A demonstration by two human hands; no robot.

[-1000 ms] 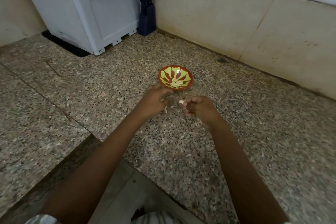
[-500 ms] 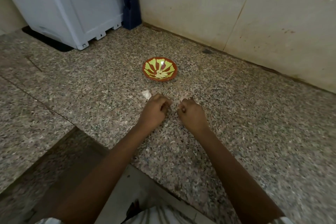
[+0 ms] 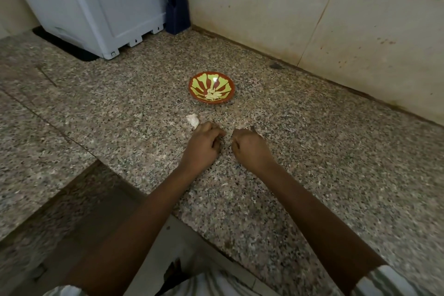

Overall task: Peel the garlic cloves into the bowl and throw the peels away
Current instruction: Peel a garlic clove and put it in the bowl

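red bowl, yellow-green petal pattern; speckled grey counter

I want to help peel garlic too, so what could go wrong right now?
The pale scrap beside the left hand blends into the speckled counter, so it might get missed. The small bowl sits just beyond it and the right hand; a careless reach could tip out its cloves.

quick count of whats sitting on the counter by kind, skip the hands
bowl: 1
loose white garlic piece: 1
white appliance: 1
dark knife block: 1
black mat: 1
total: 5
The peeled cloves in the bowl are too small to count.
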